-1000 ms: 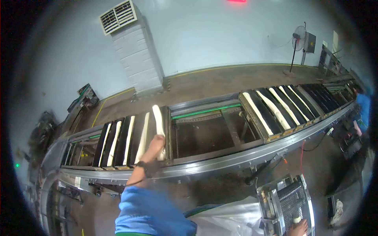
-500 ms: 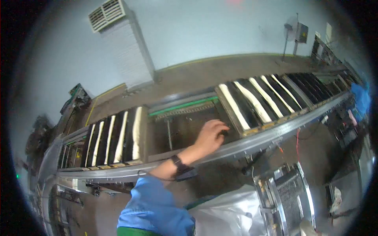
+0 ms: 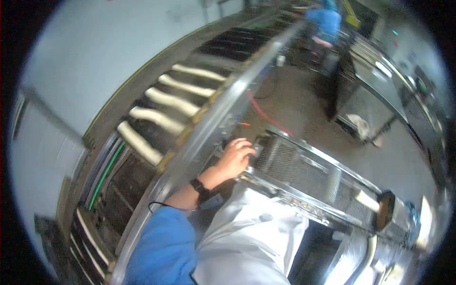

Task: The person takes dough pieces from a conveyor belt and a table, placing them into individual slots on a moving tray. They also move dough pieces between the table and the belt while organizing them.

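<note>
My left hand (image 3: 235, 159), in a blue sleeve with a dark band at the wrist, is over the near end of a small metal mesh-belt conveyor (image 3: 308, 166). Its fingers are loosely bent and apart, with nothing in them. Toward the belt's far end lies a pale strip of dough (image 3: 366, 200), beside a brown-faced metal box (image 3: 385, 211). To the left, long dough strips (image 3: 173, 102) rest in the dark grooves of a tray on the big conveyor line (image 3: 199, 123). My right hand is out of sight.
A person in blue (image 3: 325, 21) stands by the line's far end. A metal table (image 3: 380, 83) is at the right, with a pale cloth (image 3: 358, 126) low beside it. A red hose (image 3: 261, 111) hangs by the line. White sheeting (image 3: 251, 237) spreads below my hand.
The view has swung to the right. My left hand has gone from above the gap between trays on the line to the end of the mesh conveyor.
</note>
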`<state>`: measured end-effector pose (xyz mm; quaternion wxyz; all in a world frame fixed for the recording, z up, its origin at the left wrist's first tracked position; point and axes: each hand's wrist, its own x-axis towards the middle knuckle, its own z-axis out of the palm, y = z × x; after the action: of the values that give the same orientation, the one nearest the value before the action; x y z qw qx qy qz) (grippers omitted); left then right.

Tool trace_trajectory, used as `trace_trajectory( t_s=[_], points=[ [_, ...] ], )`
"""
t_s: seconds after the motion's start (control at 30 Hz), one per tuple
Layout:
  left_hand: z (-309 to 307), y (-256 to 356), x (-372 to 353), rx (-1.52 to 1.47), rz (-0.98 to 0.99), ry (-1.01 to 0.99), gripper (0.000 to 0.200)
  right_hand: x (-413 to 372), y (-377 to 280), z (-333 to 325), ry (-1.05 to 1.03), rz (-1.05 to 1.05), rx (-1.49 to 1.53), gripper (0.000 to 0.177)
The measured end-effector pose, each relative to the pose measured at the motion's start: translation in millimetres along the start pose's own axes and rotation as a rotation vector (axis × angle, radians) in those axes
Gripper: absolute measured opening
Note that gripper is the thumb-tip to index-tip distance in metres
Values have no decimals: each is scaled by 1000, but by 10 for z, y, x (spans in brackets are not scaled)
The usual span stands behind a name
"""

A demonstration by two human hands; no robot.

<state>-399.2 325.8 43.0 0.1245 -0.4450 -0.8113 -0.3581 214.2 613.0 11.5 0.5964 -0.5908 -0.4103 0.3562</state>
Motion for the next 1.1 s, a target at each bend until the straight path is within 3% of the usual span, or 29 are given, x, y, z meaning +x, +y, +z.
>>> trace_trajectory(
  t_s=[0.13, 0.2, 0.23, 0.3, 0.33, 0.37, 0.4, 0.43, 0.5, 0.53, 0.57, 0.63, 0.67, 0.7, 0.77, 0.9, 0.97, 1.03, 1.1],
  points=[
    [204, 71, 324, -24, 23, -75, 31, -82, 140, -473, 87, 37, 18, 36],
    [192, 111, 382, 7, 53, -57, 32, -57, 187, -451, 22, 21, 59, 35],
    [131, 134, 456, 31, 60, -67, 33, 7, 216, -331, -24, -4, 65, 35],
    [-51, -19, 479, 71, 83, -29, 33, 39, -105, 102, -134, -39, -332, 25],
    [-247, -106, 440, 120, 44, -21, 33, -34, -197, 452, -168, -101, -184, 23],
    [-233, -263, 461, 158, -6, -51, 32, 51, -217, 842, -345, 56, -154, 26],
    [-336, -403, 438, 213, -68, -72, 34, 130, -128, 1150, -392, -317, -393, 28],
    [-514, -468, 389, 271, -65, -84, 36, 65, -286, 1476, -540, -244, -299, 31],
    [-726, -631, 173, 361, -128, -117, 38, -105, -583, 2123, -704, -606, -493, 38],
    [-817, -654, 50, 418, -65, -197, 38, -372, -967, 2427, -811, -473, -495, 45],
    [-916, -660, -19, 474, -3, -278, 38, -378, -837, 2708, -791, -828, -617, 54],
    [-830, -501, 40, 541, 2, -333, 39, -349, -833, 3241, -914, -989, -731, 65],
    [-806, -516, 44, 452, -79, -263, 38, -431, -849, 3442, -915, -1018, -788, 62],
    [-825, -526, 16, 363, -160, -191, 37, -362, -467, 3710, -831, -1195, -908, 53],
    [-810, -513, 38, 361, -188, -175, 36, -652, -729, 3815, -885, -1064, -1095, 44],
    [-696, -584, 153, 344, -174, -138, 33, -680, -807, 3743, -948, -1046, -974, 40],
    [-732, -615, 185, 313, -93, -144, 33, -656, -1023, 3474, -1008, -674, -492, 39],
    [-696, -630, 228, 343, -178, -130, 32, -436, -1163, 3008, -811, -189, -159, 40],
    [-661, -664, 248, 367, -166, -144, 33, -61, -1096, 2340, -557, 10, 260, 41]
  ],
)
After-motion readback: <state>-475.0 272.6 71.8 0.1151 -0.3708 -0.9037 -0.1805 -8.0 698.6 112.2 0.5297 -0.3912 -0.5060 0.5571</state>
